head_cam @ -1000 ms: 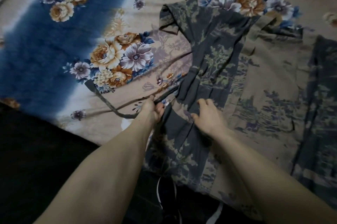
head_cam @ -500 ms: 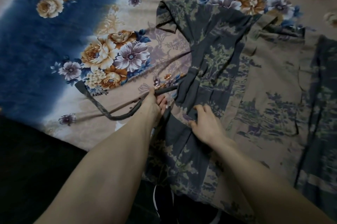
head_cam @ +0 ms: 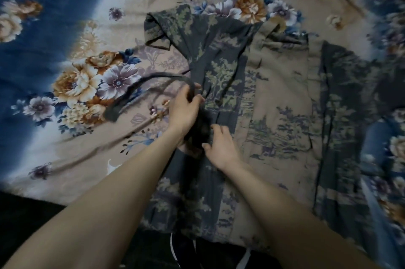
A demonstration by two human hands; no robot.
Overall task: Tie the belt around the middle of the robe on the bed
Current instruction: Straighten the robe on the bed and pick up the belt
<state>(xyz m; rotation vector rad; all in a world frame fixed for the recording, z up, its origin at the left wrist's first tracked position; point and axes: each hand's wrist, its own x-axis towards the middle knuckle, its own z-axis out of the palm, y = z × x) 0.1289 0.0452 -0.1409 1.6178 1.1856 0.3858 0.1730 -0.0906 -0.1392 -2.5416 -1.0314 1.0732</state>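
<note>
Since the earlier frame, my left hand (head_cam: 185, 106) has lifted the dark fabric belt (head_cam: 140, 86), fingers clenched on it. My right hand (head_cam: 221, 143) pinches the grey-and-tan printed robe (head_cam: 221, 75) at its waist; the robe lies on the floral-covered bed (head_cam: 65, 27).

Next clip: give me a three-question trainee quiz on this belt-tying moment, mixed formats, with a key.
1. True or false: the left hand grips the belt.
2. Multiple choice: the belt's loose end lies
A. on the flowered bedsheet, left of the robe
B. across the robe's far right panel
C. off the bed on the floor
3. Fill in: the right hand rests on the ______, just right of the bunched dark fabric.

Key: 1 true; 2 A; 3 robe
</note>
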